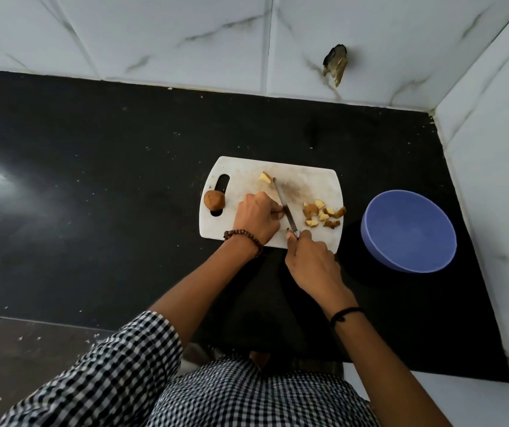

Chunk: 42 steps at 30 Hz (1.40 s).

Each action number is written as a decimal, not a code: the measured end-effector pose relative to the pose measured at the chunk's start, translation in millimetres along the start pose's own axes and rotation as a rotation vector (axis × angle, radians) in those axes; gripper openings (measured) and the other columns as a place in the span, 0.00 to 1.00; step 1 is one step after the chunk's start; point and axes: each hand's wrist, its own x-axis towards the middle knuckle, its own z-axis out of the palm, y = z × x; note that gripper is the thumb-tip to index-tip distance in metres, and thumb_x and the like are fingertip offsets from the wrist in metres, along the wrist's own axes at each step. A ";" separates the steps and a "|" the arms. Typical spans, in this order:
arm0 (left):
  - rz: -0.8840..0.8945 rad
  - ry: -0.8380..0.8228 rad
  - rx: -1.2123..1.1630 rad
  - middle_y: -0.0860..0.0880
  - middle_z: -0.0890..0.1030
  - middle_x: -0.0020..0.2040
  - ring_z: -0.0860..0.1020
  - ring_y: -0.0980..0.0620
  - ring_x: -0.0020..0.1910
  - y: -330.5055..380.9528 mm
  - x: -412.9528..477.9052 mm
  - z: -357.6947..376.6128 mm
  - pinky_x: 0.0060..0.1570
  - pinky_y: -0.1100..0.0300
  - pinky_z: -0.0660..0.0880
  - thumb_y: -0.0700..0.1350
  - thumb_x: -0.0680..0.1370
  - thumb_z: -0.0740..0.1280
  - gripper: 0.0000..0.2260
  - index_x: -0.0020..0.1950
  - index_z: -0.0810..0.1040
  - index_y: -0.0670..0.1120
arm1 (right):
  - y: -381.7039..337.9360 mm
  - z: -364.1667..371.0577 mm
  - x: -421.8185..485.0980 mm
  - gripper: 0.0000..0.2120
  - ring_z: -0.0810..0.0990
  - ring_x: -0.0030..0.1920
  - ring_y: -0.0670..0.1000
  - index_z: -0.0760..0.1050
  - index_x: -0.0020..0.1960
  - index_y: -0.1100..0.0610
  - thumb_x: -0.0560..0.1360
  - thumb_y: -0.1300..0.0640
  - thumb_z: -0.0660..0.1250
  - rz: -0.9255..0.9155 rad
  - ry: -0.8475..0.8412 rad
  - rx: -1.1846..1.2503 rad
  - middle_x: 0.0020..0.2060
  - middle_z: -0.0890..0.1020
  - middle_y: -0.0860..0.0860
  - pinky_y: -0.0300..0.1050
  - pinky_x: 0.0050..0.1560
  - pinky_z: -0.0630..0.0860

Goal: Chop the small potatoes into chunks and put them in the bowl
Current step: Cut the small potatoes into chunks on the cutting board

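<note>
A white cutting board (305, 177) lies on the black counter. A whole small potato (214, 200) sits at the board's left edge by the handle slot. Cut potato chunks (322, 214) are piled on the board's right side, and one chunk (265, 177) lies near the far edge. My left hand (256, 215) is curled over a potato piece (279, 214) that is mostly hidden under the fingers. My right hand (311, 260) grips the handle of a knife (284, 203), whose blade runs along the fingertips of my left hand. An empty blue bowl (408, 231) stands to the right of the board.
The black counter (93, 180) meets white marble-tiled walls at the back and on the right. A chipped hole (336, 64) shows in the back wall. The counter's front edge runs below my arms.
</note>
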 end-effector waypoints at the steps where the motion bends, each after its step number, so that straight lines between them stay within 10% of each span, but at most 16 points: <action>1: 0.003 0.007 0.002 0.47 0.85 0.45 0.81 0.49 0.48 -0.1 -1.0 0.8 0.51 0.53 0.79 0.38 0.74 0.70 0.08 0.51 0.85 0.43 | 1.4 -1.0 -0.1 0.19 0.78 0.57 0.60 0.67 0.58 0.55 0.85 0.42 0.47 -0.002 -0.012 0.019 0.56 0.78 0.58 0.54 0.53 0.74; 17: 0.058 0.051 0.010 0.46 0.85 0.44 0.82 0.47 0.45 -0.3 -4.9 -0.2 0.48 0.54 0.79 0.35 0.73 0.68 0.08 0.48 0.85 0.42 | 6.3 1.9 -1.9 0.18 0.63 0.23 0.44 0.67 0.45 0.53 0.83 0.40 0.55 0.157 -0.222 0.870 0.30 0.67 0.49 0.39 0.22 0.61; 31: -0.060 0.047 -0.132 0.46 0.85 0.44 0.81 0.53 0.44 -6.4 0.9 0.1 0.46 0.63 0.79 0.35 0.72 0.69 0.07 0.47 0.85 0.41 | -6.5 6.4 -9.7 0.20 0.72 0.28 0.48 0.71 0.56 0.56 0.84 0.41 0.52 0.118 -0.161 0.595 0.37 0.75 0.53 0.43 0.28 0.72; 37: -0.101 0.066 -0.190 0.47 0.85 0.44 0.81 0.54 0.45 -8.1 2.1 0.6 0.47 0.65 0.77 0.38 0.73 0.70 0.06 0.48 0.85 0.42 | 3.4 12.8 -20.8 0.22 0.81 0.52 0.57 0.70 0.61 0.55 0.84 0.40 0.48 0.118 -0.125 0.223 0.54 0.78 0.56 0.57 0.54 0.80; 42: -0.102 0.075 -0.159 0.47 0.84 0.46 0.80 0.53 0.45 -8.1 3.8 4.3 0.48 0.61 0.79 0.39 0.74 0.70 0.06 0.48 0.85 0.43 | 12.9 18.4 -37.6 0.19 0.78 0.55 0.56 0.70 0.59 0.55 0.85 0.42 0.48 0.109 -0.090 0.119 0.54 0.77 0.55 0.55 0.55 0.77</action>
